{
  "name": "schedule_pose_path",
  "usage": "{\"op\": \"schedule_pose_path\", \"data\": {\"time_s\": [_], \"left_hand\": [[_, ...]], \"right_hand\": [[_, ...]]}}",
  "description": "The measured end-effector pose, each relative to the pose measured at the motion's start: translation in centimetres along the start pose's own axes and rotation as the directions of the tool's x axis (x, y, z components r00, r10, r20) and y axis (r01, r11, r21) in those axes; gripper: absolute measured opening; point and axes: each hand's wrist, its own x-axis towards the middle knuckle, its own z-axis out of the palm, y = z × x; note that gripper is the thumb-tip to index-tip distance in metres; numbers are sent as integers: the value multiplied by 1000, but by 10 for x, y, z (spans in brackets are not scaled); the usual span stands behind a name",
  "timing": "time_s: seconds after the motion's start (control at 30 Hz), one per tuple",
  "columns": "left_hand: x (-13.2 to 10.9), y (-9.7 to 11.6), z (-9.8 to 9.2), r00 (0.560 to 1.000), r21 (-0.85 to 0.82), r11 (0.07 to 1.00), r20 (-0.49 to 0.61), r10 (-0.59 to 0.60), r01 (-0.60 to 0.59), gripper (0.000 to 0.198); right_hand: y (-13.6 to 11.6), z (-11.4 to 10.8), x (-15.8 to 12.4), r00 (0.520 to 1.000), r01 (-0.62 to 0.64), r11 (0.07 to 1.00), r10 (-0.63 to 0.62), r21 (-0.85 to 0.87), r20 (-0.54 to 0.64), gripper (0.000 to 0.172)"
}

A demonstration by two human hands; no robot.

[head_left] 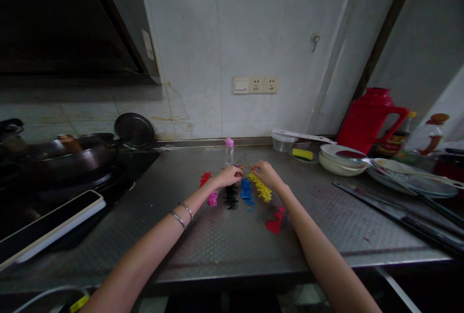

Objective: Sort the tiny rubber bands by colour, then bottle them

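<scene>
My left hand [230,176], with two bracelets [183,215] on the wrist, is above the top of a black heap [231,198] of small thin pieces. Its fingers are pinched together; what they hold, if anything, is too small to make out. My right hand [265,174] is closed in a pinch over the far end of a yellow heap [261,188], and its fingertips are blurred. Similar small pieces, perhaps rubber bands, lie in red [205,178], pink [212,199] and blue [247,193] heaps. Behind my hands stands a small clear bottle [229,152] with a pink cap.
A red heart-shaped piece [274,221] lies near my right forearm. On the right are stacked bowls [340,164], a yellow sponge [302,154], a red thermos [369,120] and a long dark utensil [384,209]. Leftward, a pan [87,153] sits on the stove beside a white-edged box [54,228].
</scene>
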Motion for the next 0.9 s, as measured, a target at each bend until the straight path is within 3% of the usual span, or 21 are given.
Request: {"op": "schedule_pose_path", "data": {"time_s": [0.13,0.27,0.5,0.63,0.9], "left_hand": [[-19,-14,-18,985,-77,988,-100,-140,132,29],[-45,-41,-40,952,-121,965,-175,-251,233,30],[-78,-87,-55,811,-304,864,-319,-490,402,23],[-85,-91,-55,781,-342,838,-329,-531,426,21],[-93,-78,-61,726,-414,760,-276,-630,501,24]], "right_hand": [[0,0,-1,1000,-4,1000,4,2,6,22],[-2,-1,-2,1000,12,1000,-12,-8,14,22],[-1,6,1,999,29,999,-28,-31,39,23],[-4,8,0,998,27,999,-25,-39,59,23],[-25,11,13,983,87,994,-77,-59,165,26]]}}
